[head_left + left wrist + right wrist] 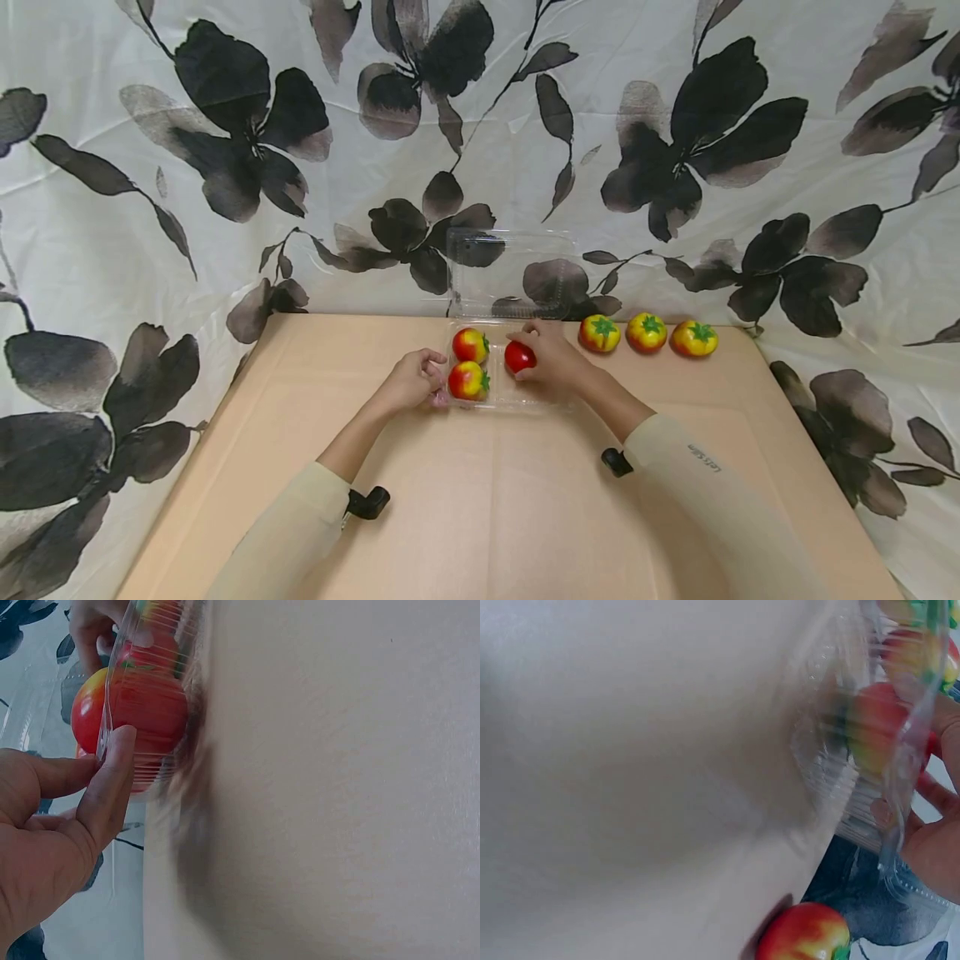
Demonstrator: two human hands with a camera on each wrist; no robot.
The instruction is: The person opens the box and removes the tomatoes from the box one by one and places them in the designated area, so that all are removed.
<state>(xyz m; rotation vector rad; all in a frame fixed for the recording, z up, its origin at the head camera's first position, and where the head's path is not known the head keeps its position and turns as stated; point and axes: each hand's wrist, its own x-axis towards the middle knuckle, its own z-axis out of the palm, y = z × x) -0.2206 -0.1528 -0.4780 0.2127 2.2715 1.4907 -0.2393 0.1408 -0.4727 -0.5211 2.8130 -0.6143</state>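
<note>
A clear plastic clamshell box lies near the table's far edge, its lid raised behind. Inside it at the left, one red-and-yellow fruit with a green leafy top sits behind another. My left hand pinches the box's left rim between thumb and fingers, as the left wrist view shows up close. My right hand grips a third fruit, its red side up, in the box's right half. Through the clear wall in the right wrist view, this fruit shows low inside the box.
To the right of the box, three more such fruits stand in a row along the far edge: one, another and a last one. Behind the tan tabletop hangs a white cloth with dark flowers.
</note>
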